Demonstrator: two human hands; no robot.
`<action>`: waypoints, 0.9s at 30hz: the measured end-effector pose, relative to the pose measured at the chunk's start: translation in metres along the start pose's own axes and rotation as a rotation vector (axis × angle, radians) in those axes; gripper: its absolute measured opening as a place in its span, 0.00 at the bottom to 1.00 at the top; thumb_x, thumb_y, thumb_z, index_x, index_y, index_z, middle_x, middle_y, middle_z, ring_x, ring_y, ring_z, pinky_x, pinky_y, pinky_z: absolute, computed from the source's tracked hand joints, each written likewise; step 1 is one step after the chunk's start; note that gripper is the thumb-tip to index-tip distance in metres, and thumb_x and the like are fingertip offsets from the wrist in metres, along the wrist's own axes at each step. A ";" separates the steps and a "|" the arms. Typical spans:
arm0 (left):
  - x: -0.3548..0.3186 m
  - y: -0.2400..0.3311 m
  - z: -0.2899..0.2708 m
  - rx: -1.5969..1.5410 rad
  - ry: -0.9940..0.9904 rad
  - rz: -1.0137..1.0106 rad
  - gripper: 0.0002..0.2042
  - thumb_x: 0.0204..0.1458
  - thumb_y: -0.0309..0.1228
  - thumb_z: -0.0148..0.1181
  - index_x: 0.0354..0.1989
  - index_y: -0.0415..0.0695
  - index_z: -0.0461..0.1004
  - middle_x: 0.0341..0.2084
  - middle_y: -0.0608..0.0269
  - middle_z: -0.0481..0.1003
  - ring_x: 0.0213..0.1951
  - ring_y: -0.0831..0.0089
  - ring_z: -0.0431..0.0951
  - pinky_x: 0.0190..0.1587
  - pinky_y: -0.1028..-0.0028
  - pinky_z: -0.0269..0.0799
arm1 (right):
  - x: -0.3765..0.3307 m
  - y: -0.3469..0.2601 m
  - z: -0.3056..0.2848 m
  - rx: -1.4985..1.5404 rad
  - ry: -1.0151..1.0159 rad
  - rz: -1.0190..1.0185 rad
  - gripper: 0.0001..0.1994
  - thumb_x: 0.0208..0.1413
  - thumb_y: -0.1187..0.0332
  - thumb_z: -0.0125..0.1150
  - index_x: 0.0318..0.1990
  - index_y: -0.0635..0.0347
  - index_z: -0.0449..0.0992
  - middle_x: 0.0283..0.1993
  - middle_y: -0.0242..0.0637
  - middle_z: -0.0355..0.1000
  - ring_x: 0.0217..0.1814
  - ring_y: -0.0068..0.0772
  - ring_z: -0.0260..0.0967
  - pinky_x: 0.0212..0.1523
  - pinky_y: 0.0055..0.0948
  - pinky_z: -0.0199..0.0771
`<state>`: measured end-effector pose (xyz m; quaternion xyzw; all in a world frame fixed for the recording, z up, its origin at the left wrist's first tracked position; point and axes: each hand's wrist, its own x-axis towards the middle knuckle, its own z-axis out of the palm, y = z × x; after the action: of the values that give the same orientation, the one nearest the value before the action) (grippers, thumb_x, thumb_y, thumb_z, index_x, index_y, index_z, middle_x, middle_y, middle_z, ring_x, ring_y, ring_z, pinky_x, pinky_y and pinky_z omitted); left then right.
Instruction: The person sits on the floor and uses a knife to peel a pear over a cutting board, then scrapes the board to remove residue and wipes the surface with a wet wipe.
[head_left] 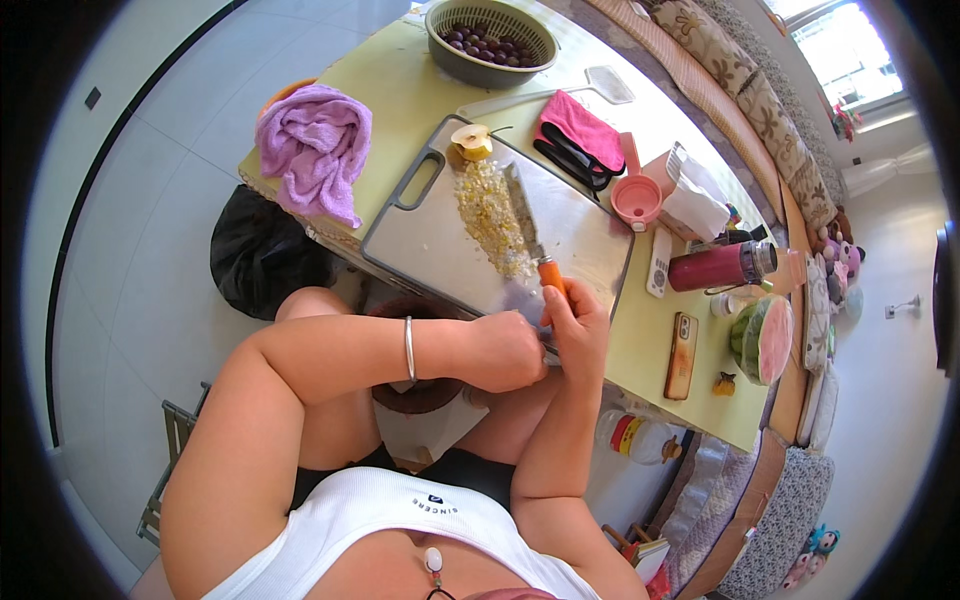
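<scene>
My right hand (580, 325) grips the orange handle of a knife (522, 210), its blade lying over the cutting board (590, 235) and pointing away from me. Along the blade's left side spreads a heap of finely chopped pale yellow bits (490, 215). My left hand (508, 350) is closed in a fist at the board's near edge, close to my right wrist; whatever it may hold is hidden. At the board's far left corner sits a cut piece of yellow fruit (472, 143) with a stem, like a pear, its pale flesh showing.
Around the board are a purple towel (318, 150), a colander of dark round fruit (490, 60), a white fly swatter (608, 85), a pink cloth (582, 130), a pink cup (637, 200), a tissue box (690, 200), a flask (715, 266), a phone (682, 357) and cut watermelon (765, 340).
</scene>
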<state>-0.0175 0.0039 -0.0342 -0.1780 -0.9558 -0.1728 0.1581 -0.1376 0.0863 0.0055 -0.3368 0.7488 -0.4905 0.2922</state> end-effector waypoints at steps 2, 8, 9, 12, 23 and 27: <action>-0.002 0.000 0.001 0.015 -0.011 0.006 0.06 0.40 0.31 0.55 0.15 0.48 0.71 0.14 0.64 0.72 0.22 0.65 0.75 0.21 0.66 0.69 | 0.000 -0.002 0.002 -0.014 -0.015 0.022 0.10 0.57 0.70 0.60 0.42 0.67 0.76 0.24 0.25 0.68 0.24 0.14 0.63 0.25 0.17 0.61; -0.001 0.001 -0.006 -0.019 -0.044 -0.017 0.06 0.40 0.31 0.56 0.15 0.47 0.71 0.13 0.64 0.72 0.21 0.64 0.76 0.21 0.66 0.69 | 0.000 -0.002 0.003 0.080 0.019 -0.030 0.11 0.59 0.67 0.59 0.43 0.65 0.77 0.23 0.25 0.68 0.23 0.11 0.61 0.22 0.15 0.56; -0.001 0.001 -0.005 -0.023 -0.054 -0.022 0.06 0.40 0.31 0.56 0.15 0.47 0.71 0.13 0.63 0.72 0.21 0.64 0.76 0.22 0.66 0.69 | 0.001 -0.004 0.001 0.016 -0.008 0.035 0.11 0.59 0.68 0.59 0.43 0.67 0.76 0.24 0.25 0.68 0.24 0.12 0.62 0.24 0.16 0.57; -0.001 0.000 -0.002 -0.019 -0.028 -0.009 0.06 0.41 0.31 0.56 0.16 0.47 0.71 0.13 0.63 0.72 0.20 0.63 0.76 0.22 0.66 0.69 | 0.000 -0.002 0.001 0.011 0.005 0.027 0.11 0.59 0.68 0.59 0.42 0.67 0.76 0.24 0.25 0.68 0.24 0.13 0.62 0.24 0.17 0.58; -0.003 0.000 0.000 -0.024 -0.042 -0.011 0.06 0.41 0.31 0.56 0.16 0.47 0.71 0.14 0.62 0.73 0.21 0.63 0.76 0.22 0.66 0.69 | 0.000 0.003 0.006 0.081 0.081 -0.040 0.11 0.60 0.64 0.58 0.43 0.62 0.77 0.21 0.23 0.67 0.20 0.10 0.57 0.20 0.14 0.53; -0.001 0.001 -0.006 -0.032 -0.061 -0.018 0.06 0.41 0.31 0.56 0.16 0.47 0.72 0.14 0.62 0.73 0.21 0.63 0.76 0.22 0.65 0.69 | 0.001 -0.001 0.002 0.041 0.024 0.018 0.10 0.59 0.68 0.59 0.42 0.67 0.76 0.24 0.25 0.68 0.24 0.13 0.62 0.24 0.17 0.58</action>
<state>-0.0145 0.0018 -0.0288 -0.1769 -0.9588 -0.1842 0.1245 -0.1362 0.0846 0.0054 -0.3181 0.7450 -0.5072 0.2943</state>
